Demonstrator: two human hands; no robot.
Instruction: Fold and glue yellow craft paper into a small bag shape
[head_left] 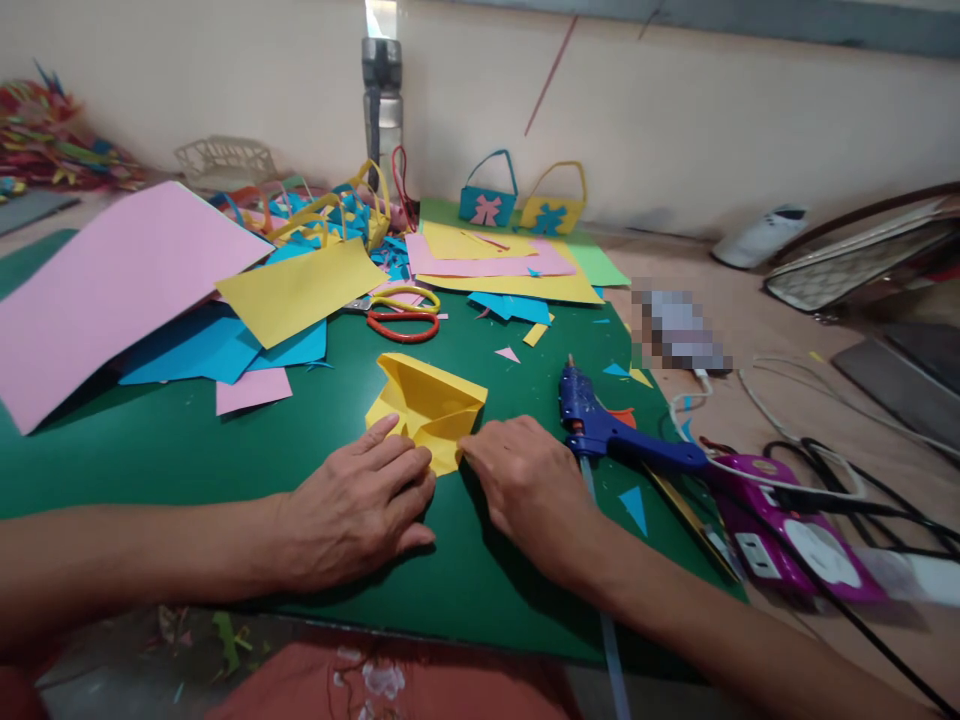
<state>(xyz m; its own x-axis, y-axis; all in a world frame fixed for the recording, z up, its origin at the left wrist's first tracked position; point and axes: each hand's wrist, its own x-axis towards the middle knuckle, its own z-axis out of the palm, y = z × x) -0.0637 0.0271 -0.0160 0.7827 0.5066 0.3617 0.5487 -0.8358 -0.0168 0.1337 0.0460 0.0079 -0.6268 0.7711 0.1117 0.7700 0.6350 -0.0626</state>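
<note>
A folded yellow paper piece (pixel 433 400) stands partly opened out on the green board, its pocket facing up. On its near left edge rest the fingertips of my left hand (pixel 360 505); those fingers are stretched out and the thumb lies apart on the board. My right hand (pixel 525 490) is closed, with thumb and finger pinching the paper's near right corner. My fingers cover the paper's front edge. Just right of that hand lies a blue hot glue gun (pixel 600 425), nozzle pointing away, a clear glue stick trailing beneath it.
Scissors (pixel 405 313) lie beyond the paper. Pink (pixel 142 280) and yellow sheets (pixel 300 292) cover the left. Small paper bags, blue (pixel 487 206) and yellow (pixel 553 213), stand by the wall. A purple power strip (pixel 795 530), cables and a blurred phone-like device (pixel 682 328) are at right.
</note>
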